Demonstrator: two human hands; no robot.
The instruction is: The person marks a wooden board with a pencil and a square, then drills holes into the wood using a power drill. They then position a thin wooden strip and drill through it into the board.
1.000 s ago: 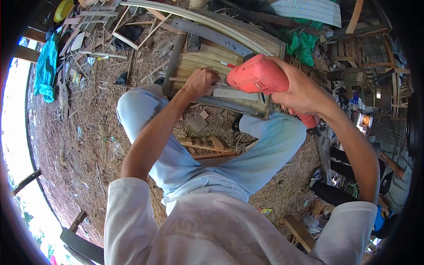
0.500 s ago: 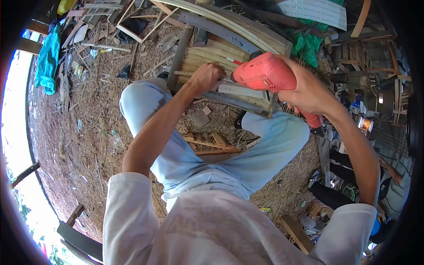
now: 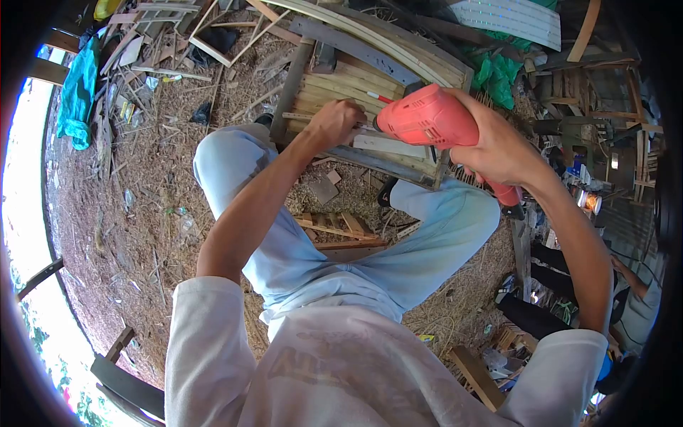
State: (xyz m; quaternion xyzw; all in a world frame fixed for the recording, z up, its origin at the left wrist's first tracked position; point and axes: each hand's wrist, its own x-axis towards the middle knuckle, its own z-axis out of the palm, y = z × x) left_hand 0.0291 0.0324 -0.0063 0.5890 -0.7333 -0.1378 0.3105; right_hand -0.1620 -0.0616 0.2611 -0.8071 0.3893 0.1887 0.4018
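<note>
A red power drill (image 3: 429, 119) is in my right hand (image 3: 491, 146), its front end pointing left toward my other hand. My left hand (image 3: 334, 124) has its fingers closed at the drill's tip, over a wooden workbench (image 3: 327, 91); whatever small thing they pinch is too small to make out. Under the drill lies a pale flat strip of wood (image 3: 390, 146) along the bench's near edge. A red and white marker (image 3: 378, 97) rests on the slats behind the drill's tip.
Wood scraps (image 3: 153, 43) and an empty wooden frame (image 3: 210, 50) lie at the upper left. Green plastic (image 3: 496, 77) is behind the bench on the right. A small slatted wooden piece (image 3: 341, 231) sits between my legs. Another person (image 3: 637, 295) is at the right edge.
Almost nothing differs. The view has shifted very slightly; both hands and the drill keep the same places relative to the bench.
</note>
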